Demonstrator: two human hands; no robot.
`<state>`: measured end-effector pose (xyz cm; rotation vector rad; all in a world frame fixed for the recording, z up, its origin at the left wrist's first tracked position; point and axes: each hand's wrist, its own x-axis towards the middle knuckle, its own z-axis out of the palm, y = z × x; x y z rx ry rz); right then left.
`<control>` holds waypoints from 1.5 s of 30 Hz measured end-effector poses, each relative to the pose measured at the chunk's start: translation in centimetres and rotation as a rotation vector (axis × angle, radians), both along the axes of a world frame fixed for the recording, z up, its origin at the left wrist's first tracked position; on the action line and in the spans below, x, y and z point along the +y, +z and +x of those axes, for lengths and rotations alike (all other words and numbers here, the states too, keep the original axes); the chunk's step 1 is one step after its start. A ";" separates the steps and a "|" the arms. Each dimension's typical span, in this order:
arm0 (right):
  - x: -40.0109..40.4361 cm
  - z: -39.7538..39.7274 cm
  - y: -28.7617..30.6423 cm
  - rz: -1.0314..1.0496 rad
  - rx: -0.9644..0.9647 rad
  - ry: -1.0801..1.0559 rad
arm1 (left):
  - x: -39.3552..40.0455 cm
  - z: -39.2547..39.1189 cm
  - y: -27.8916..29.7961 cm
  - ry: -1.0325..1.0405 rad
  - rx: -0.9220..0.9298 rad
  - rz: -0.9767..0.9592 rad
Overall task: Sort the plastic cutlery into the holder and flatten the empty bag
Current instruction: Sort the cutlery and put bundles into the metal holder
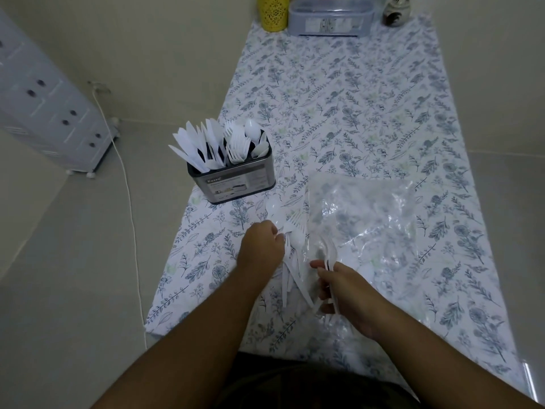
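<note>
Cutlery (pixel 295 270) lies loose on the cloth (pixel 354 113) beside the bag (pixel 368 219), near the holder (pixel 233 181). Left hand (pixel 261 246) pinches one piece; right hand (pixel 348 293) grips several forks. Risk: white pieces hidden under the clear bag could get missed or mis-sorted.

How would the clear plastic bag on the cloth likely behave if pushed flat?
The clear plastic bag looks thin and crumpled, so it would probably flop and spring back. It seems very light and may slide on the floral cloth.
</note>
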<state>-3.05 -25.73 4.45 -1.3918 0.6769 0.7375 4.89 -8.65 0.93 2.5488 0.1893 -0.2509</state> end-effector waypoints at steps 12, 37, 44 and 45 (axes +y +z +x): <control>-0.9 0.7 0.6 -0.006 -0.073 -0.129 | -0.4 1.3 0.2 0.021 -0.078 -0.094; -0.3 0.7 -0.3 0.008 -0.048 -0.078 | -0.5 -3.3 -0.3 -0.008 0.236 0.009; -0.3 0.7 -0.3 0.025 -0.029 -0.126 | -0.8 -3.1 -1.3 0.027 0.201 0.025; -0.3 0.6 -0.4 0.024 -0.024 -0.129 | -0.9 -3.0 -1.5 0.035 0.188 0.031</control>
